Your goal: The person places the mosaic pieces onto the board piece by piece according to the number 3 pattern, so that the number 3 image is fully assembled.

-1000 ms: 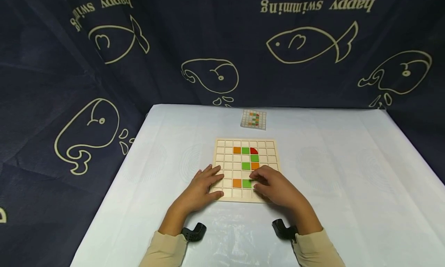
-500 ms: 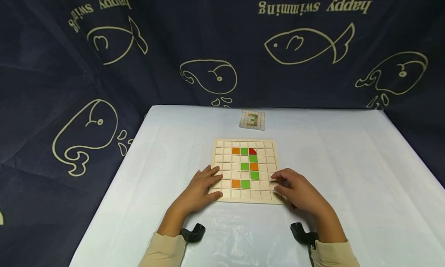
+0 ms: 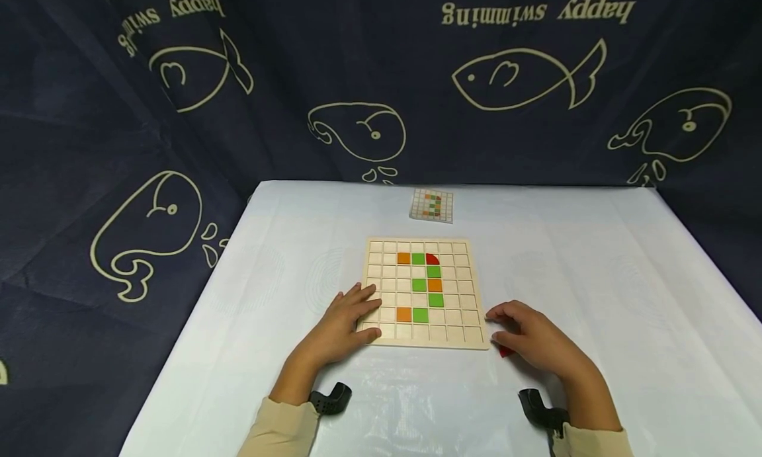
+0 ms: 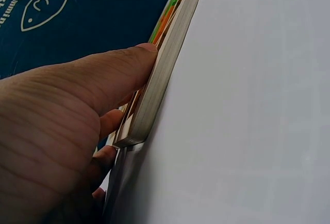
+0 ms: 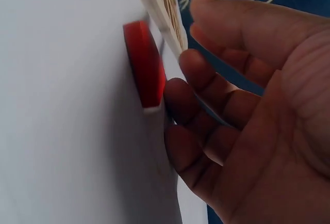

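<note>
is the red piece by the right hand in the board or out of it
Out: the red piece lies on the table beside the board corner, under the right hand.

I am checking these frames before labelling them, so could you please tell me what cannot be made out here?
- Red piece: head view, mostly hidden under the right hand; right wrist view shows it edge-on, so its outline is unclear.
- Pattern card: head view, too small to read cell by cell.
- Wooden board: left wrist view, seen edge-on, with the left hand covering its near corner.
</note>
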Available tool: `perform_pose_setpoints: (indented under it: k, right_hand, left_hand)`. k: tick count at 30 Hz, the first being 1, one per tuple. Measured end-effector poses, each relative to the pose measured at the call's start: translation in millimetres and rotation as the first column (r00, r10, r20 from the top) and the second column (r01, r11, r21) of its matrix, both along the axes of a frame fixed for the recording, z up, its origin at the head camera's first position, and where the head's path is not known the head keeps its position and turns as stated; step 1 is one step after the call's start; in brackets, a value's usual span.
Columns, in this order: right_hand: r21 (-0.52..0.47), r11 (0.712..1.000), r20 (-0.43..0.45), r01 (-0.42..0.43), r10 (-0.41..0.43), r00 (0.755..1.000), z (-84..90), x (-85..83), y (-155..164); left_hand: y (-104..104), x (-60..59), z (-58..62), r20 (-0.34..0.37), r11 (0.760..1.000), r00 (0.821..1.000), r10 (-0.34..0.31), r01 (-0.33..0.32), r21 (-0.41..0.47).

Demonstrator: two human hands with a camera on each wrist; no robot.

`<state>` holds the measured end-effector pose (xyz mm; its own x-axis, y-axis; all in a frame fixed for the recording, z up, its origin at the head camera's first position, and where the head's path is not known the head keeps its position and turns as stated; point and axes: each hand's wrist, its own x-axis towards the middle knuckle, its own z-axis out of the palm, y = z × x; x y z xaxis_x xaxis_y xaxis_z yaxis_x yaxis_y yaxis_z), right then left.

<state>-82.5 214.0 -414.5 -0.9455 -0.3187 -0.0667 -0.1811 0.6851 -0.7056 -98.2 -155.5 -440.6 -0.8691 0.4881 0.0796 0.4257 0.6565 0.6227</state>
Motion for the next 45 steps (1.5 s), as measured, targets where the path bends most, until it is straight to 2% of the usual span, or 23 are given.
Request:
perform_pose_setpoints:
  k: [5,12,17,33,41,45]
  right_hand:
    - [-0.028,1.0,0.035,-0.012,0.013,0.999,-3.7,1.8,4]
    - [-0.006,1.0,-0.042,-0.018,0.018,0.999,-9.8,4.2,8]
    - [-0.006,0.999,-0.061,-0.036,0.035,0.998,-12.2,4.4,9]
    - [0.024,0.999,-0.096,-0.048,0.05,0.994,-14.8,2.4,8]
    - [-0.004,0.999,-0.061,-0.051,0.05,0.997,-13.9,2.6,9]
    - [0.003,0.998,-0.074,-0.067,0.067,0.995,-14.1,2.9,10]
  left_hand:
    - [0,0.2,0.9,0.003,1.0,1.0,-0.003,0.003,0.007]
    - [1,0.1,1.3,0.004,1.0,1.0,-0.003,0.003,0.003]
    - [1,0.2,1.5,0.004,1.0,1.0,-0.001,0.001,0.002]
    - [1,-0.4,-0.6,0.003,1.0,1.0,0.008,-0.008,-0.008]
    - [1,0.8,0.1,0.012,1.0,1.0,0.005,-0.005,-0.009]
    - [0,0.9,-0.8,0.01,1.0,1.0,0.009,-0.009,-0.013]
